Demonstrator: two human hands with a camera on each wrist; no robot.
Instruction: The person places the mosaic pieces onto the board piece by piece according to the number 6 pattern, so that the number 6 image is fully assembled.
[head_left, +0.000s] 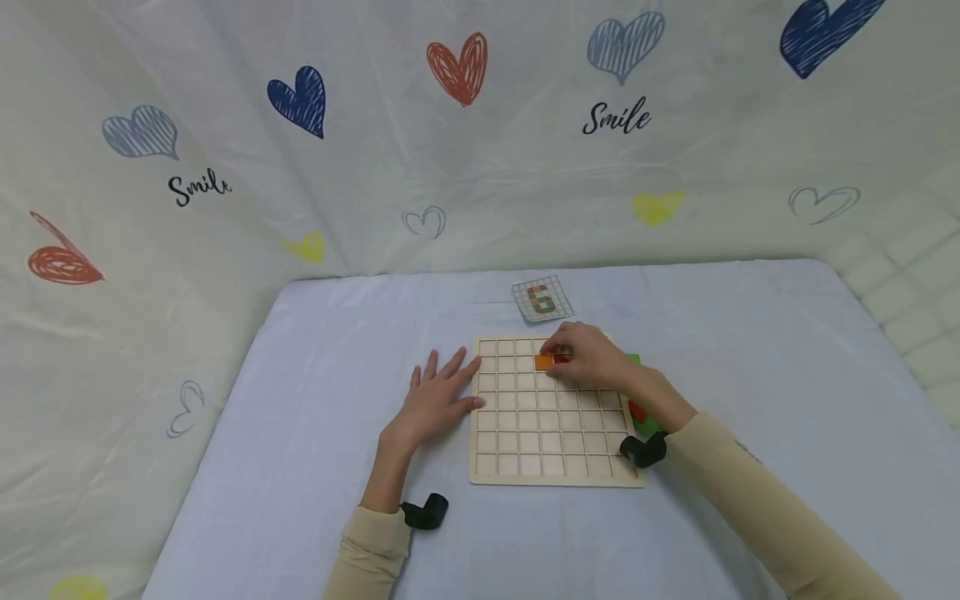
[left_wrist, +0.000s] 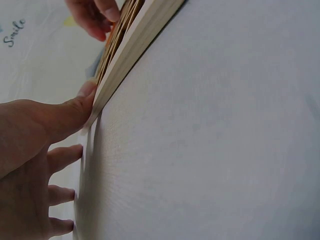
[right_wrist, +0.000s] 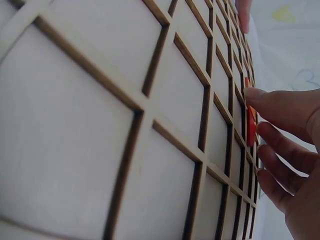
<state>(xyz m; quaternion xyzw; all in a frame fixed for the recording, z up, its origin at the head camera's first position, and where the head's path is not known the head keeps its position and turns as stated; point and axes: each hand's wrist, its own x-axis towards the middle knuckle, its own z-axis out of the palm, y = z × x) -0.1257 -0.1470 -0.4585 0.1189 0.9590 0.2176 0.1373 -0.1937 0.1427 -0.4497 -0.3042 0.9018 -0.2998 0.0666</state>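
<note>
A wooden grid board (head_left: 517,442) lies on the table. An orange tile (head_left: 543,363) sits in one of its upper cells. Right beside it, my right hand (head_left: 592,358) pinches a red tile (right_wrist: 251,129) between thumb and fingers at the board; the fingers partly cover this tile in the head view. My left hand (head_left: 431,404) has its fingers spread on the cloth along the board's left side, and its thumb (left_wrist: 82,102) presses on the board's edge.
Behind the board lies a card (head_left: 543,299) with a grid and a 6 in red, orange and green. Green pieces (head_left: 647,426) and a red piece (head_left: 637,411) lie by the board's right edge, partly under the right forearm. A white cloth (head_left: 360,333) covers the table.
</note>
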